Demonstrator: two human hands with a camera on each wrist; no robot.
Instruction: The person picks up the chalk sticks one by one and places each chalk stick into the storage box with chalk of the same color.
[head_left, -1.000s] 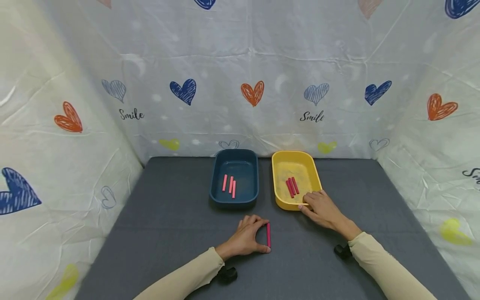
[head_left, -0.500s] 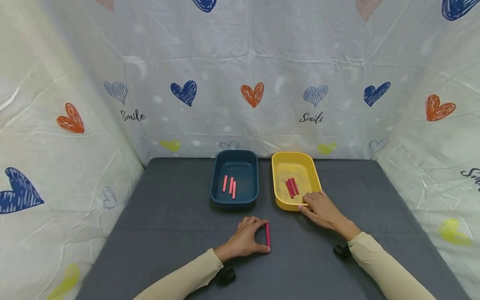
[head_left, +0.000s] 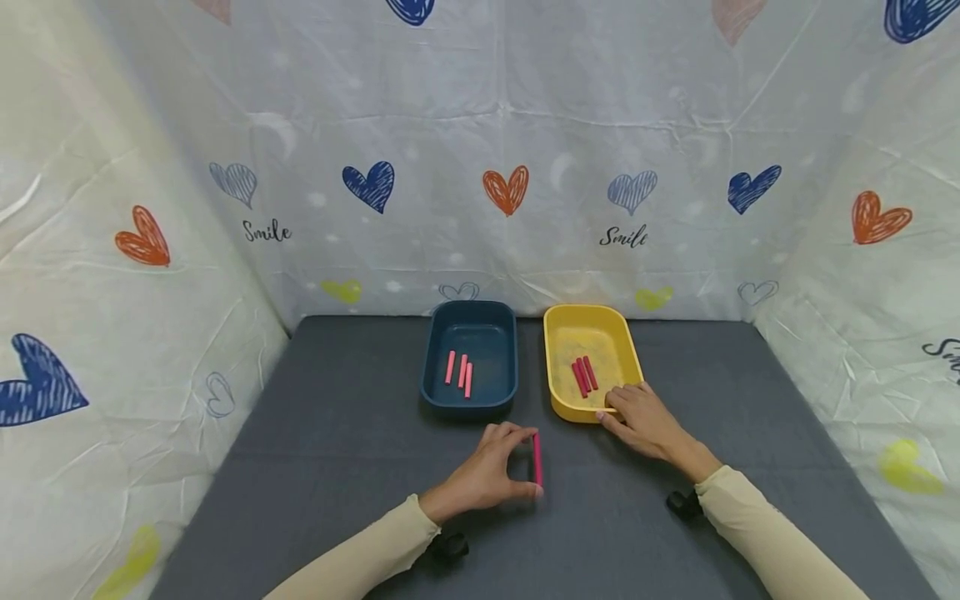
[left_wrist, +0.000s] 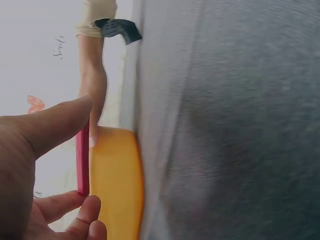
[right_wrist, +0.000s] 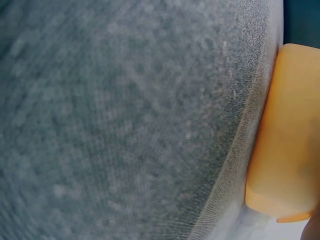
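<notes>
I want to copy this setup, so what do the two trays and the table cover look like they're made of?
The blue tray and yellow tray look like moulded plastic with a matt finish: rounded corners, one even colour each. The table cover seems a grey woven or felt-like fabric; the right wrist view shows its fuzzy weave.

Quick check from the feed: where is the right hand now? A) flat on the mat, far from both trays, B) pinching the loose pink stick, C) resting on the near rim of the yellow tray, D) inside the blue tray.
C: the right hand lies on the near rim of the yellow tray, while the left hand pinches the pink stick.
</notes>
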